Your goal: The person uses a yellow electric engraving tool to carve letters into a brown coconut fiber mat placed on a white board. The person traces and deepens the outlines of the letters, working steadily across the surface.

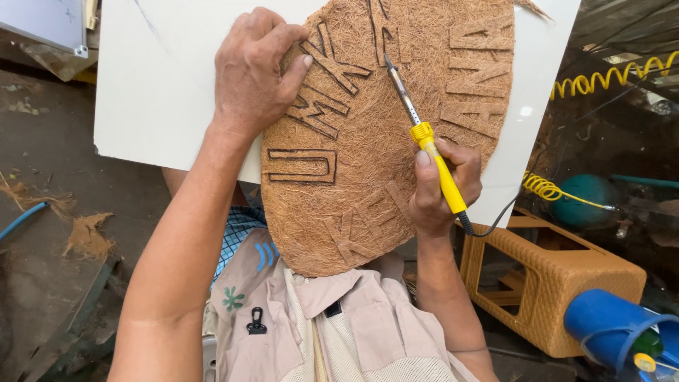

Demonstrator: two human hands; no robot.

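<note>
The right hand point(445, 187) clamps one yellow-handled soldering iron point(424, 134) on one rough, round, brown coir-fibre mat point(382, 141), which the left hand's point(254, 71) spread fingers press flat.

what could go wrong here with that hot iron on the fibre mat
1. The soldering iron tip rests on the dry coir mat, so lingering could scorch past the letter edges.
2. The left hand presses the mat close to the tip; a slip could burn its fingers.
3. The iron's cord trails off the white board edge by the right hand; a snag could jerk the tool.
</note>
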